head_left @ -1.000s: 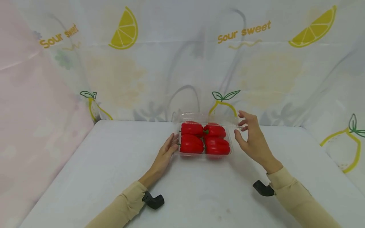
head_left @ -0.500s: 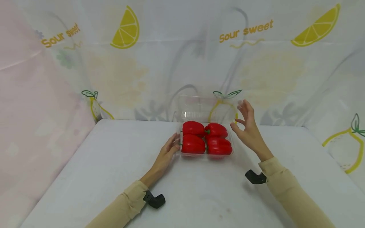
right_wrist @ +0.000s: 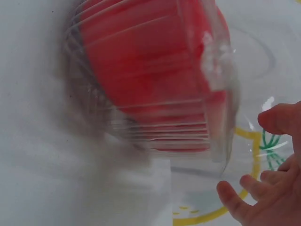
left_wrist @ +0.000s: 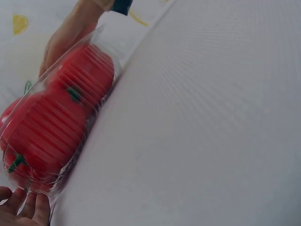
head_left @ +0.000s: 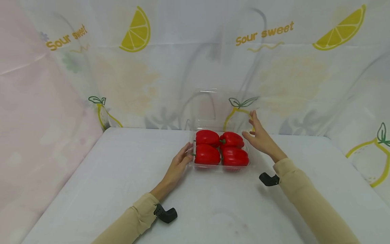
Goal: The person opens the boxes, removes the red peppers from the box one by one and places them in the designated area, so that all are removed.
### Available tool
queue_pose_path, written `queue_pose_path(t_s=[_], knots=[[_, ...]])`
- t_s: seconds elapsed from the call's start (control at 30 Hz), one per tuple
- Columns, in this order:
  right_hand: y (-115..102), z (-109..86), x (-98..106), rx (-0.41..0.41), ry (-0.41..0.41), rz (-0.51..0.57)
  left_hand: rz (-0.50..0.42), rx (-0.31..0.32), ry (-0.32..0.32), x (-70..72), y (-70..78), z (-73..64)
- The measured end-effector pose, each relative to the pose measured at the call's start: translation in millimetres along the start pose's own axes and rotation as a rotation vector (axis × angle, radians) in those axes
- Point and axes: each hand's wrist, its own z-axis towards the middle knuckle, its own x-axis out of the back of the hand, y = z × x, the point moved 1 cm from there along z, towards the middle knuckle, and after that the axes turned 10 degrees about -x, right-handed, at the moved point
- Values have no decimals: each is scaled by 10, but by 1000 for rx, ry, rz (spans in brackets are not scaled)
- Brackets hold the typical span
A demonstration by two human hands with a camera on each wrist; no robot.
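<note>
Several red bell peppers [head_left: 207, 154] lie in two rows in a clear plastic clamshell box [head_left: 220, 167]. Its transparent lid [head_left: 208, 108] is raised, hinged at the back, with the backdrop showing through. My left hand [head_left: 175, 169] rests its fairly straight fingers against the box's left side; in the left wrist view the fingertips [left_wrist: 29, 207] touch its ribbed end. To the right of the lid, my right hand [head_left: 262, 139] is spread with nothing gripped. In the right wrist view its fingers [right_wrist: 254, 186] are apart; whether any touches the lid I cannot tell.
The box stands near the back of a white table [head_left: 137, 159]. A fabric backdrop [head_left: 170, 67] with lemon prints hangs behind it. Black wrist-worn devices [head_left: 166, 215] sit below each cuff, just above the tabletop.
The lid has swung up and back from low over the peppers to upright. My right hand rose with it, then drew left and opened. The left hand has stayed at the box's side.
</note>
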Motion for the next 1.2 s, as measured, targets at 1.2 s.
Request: queue_pose_path(t_s=[1.2], knots=[[184,-422,-204,186,42,-176,-42,-1,125,40,15,11]])
